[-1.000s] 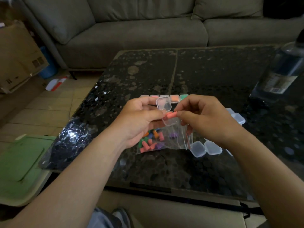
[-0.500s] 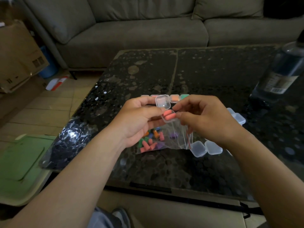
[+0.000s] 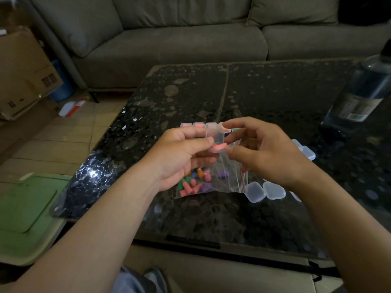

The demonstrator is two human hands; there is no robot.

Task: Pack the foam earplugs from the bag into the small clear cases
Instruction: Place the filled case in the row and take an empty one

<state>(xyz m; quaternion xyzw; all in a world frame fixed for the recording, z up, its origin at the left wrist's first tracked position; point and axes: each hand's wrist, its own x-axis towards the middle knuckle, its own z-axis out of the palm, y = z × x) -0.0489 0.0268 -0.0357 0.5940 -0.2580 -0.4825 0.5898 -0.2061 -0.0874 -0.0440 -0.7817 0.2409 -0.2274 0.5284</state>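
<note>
Head camera: A person seated at a dark speckled glass table [image 3: 264, 92] holds a small open case [image 3: 215, 137] up between both hands, above the tabletop. The left hand [image 3: 179, 155] pinches the case's near left side, thumb on top and fingers curled under. The right hand [image 3: 266, 151] is curled at the case's right side, its forefinger arched over the hinged lid and its thumb pressed near the lower right corner. Pink earplugs [image 3: 219, 147] lie in the lower half of the case, level with its rim, right at the left thumb tip. How many there are cannot be told.

Directly beneath both hands, the clear zip bag [image 3: 213, 182] rests on the table, holding a loose heap of pink, green, orange and purple plugs under the left palm. Beyond the fingertips runs a row of filled cases [image 3: 193, 125], their contents showing pink and green. Empty cases [image 3: 264, 191] sit just below the right wrist, and more empties [image 3: 304, 150] lie past the right hand's outer edge.

The step in hand appears to be closing out one case: plugs seated, lid not yet down. The next move likely calls for tucking the foam below the rim, folding the lid over and pressing until it snaps, then setting the case in the far row. Many plugs remain in the bag, so the packing looks far from finished.
</note>
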